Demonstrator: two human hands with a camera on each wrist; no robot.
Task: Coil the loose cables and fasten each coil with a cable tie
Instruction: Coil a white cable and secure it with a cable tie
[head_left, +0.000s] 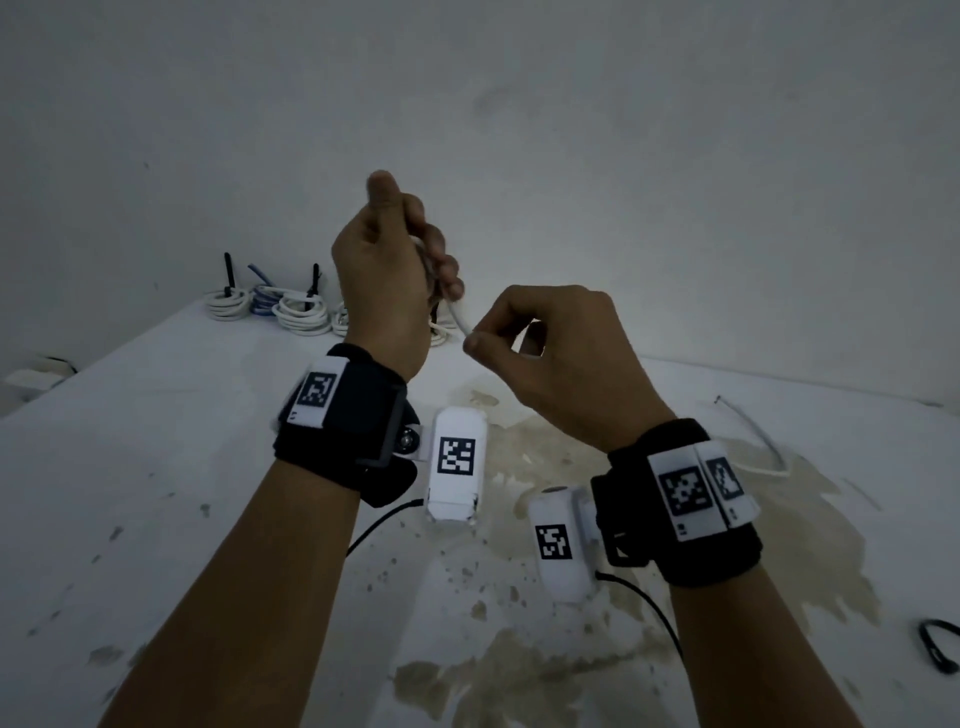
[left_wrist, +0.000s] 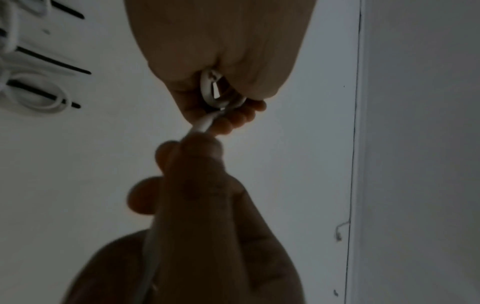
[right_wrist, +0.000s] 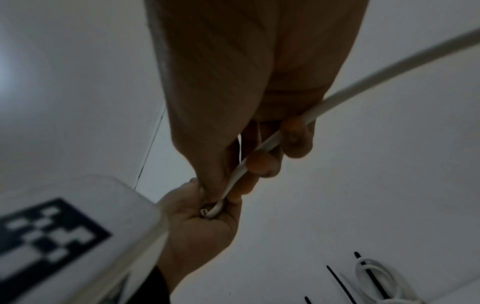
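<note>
1. At the far left of the white table (head_left: 156, 467), against the wall (head_left: 571, 130), lies a row of finished coils (head_left: 270, 306): white loops and one blue one, each with a black cable tie (head_left: 227, 275) standing up from it. The left wrist view shows some of these coils (left_wrist: 39, 98) at its left edge with the black tie tails pointing away from them.
2. The left hand (head_left: 387, 270) is raised above the table, thumb up, its fingers (left_wrist: 233, 119) curled round a small coil of the white cable (left_wrist: 207, 90). The loops sit inside the closed palm; only part of them shows between thumb and fingers.
3. A short run of the white cable (head_left: 460, 319) leaves the left hand and slants down to the right hand, spanning the small gap between the two.
4. The right hand (head_left: 561, 364) sits lower and just to the right of the left, over the stained middle of the table. Its fingers (right_wrist: 262, 164) pinch and curl round the cable, which passes through the hand and trails off toward the upper right in the right wrist view (right_wrist: 389, 70).
5. Further right, a loose length of cable (head_left: 753, 436) lies on the table, well apart from the hands.
6. At the right edge a black loop (head_left: 935, 649) lies on the table; what it is cannot be told.
</note>
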